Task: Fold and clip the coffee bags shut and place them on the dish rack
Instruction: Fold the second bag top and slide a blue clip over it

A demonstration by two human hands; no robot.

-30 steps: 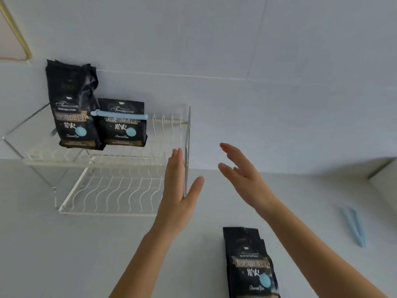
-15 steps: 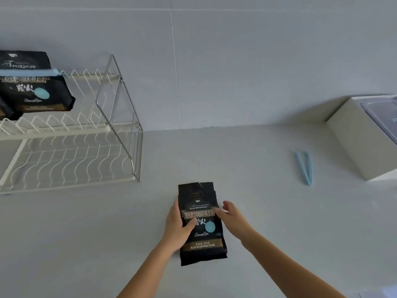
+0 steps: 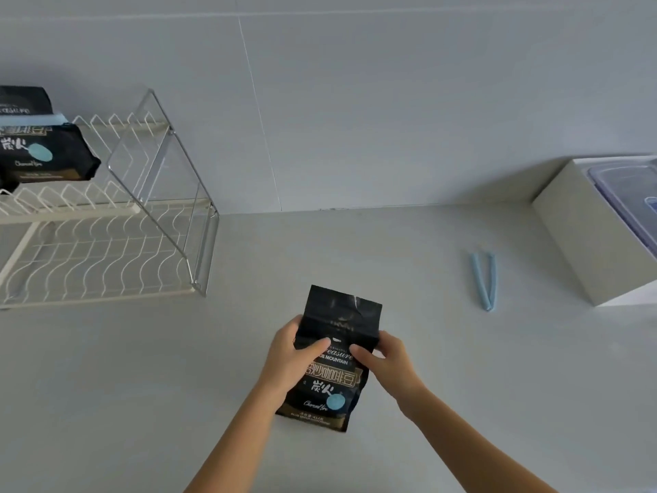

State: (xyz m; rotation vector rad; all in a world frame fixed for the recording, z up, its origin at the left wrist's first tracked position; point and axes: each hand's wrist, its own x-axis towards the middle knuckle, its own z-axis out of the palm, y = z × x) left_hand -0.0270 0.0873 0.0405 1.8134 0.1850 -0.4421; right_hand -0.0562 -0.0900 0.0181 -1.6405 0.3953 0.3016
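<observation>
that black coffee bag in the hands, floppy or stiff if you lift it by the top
The coffee bag probably flexes at the top: its upper edge looks creased and flattened. The lower part bulges, so it likely hangs bottom-heavy. Its glossy film may be slippery, which fits the left hand and right hand gripping both sides.

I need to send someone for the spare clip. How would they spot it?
Start at the white box at the counter's right edge. Just left of it, on the bare counter, lies the pale blue clip: two thin sticks joined at the near end, open in a V, nothing touching it.
</observation>
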